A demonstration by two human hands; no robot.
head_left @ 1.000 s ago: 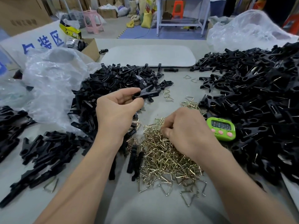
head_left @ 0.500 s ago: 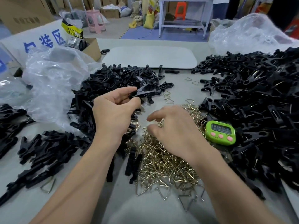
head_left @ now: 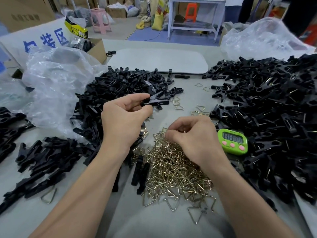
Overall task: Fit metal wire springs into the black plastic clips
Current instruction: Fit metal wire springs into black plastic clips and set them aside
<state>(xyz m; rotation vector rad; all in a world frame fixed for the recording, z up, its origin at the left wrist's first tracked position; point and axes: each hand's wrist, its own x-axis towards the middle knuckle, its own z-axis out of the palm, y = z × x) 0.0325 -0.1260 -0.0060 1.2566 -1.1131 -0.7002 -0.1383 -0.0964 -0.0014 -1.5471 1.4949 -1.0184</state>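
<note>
My left hand point(head_left: 125, 117) pinches a black plastic clip point(head_left: 157, 101) by its ring end, holding it level above the table. My right hand point(head_left: 193, 140) sits curled on the top of the brass wire spring pile point(head_left: 173, 174), fingertips pinching at a wire spring point(head_left: 160, 134) on the pile's upper left edge. A heap of empty black clips point(head_left: 120, 86) lies behind my left hand. A large heap of clips with springs fitted point(head_left: 267, 109) fills the right side.
A green digital timer point(head_left: 233, 140) lies just right of my right hand. Crumpled clear plastic bags point(head_left: 56, 93) sit at the left, more black clips point(head_left: 39, 157) at the near left. A white board point(head_left: 157, 60) lies at the back. Loose springs point(head_left: 178, 103) dot the grey table.
My right hand drew back to the right and curled its fingers onto the spring pile. My left hand kept the clip nearly still.
</note>
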